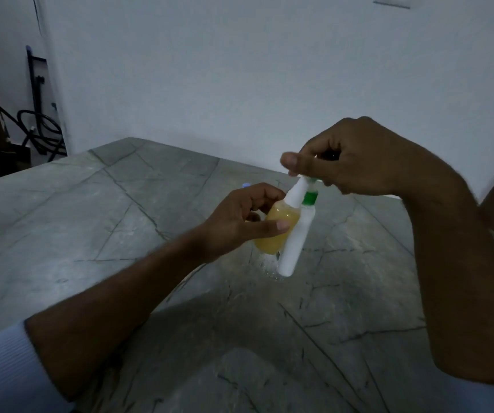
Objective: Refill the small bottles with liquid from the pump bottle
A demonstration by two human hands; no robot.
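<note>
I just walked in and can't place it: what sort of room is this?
Probably a home kitchen or utility corner: a grey stone counter against a plain white wall, with dark cables in the far corner.

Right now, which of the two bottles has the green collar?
The white bottle, the tall slim one whose top the right hand holds. The other, gripped by the left hand, is the rounder bottle of yellow liquid.

No readable text, labels, brands or numbers anywhere. White bottle: plain body, green collar, no print visible. Small bottle of yellow liquid: no label showing. Table: only dark veining in the grey stone, no markings.
</note>
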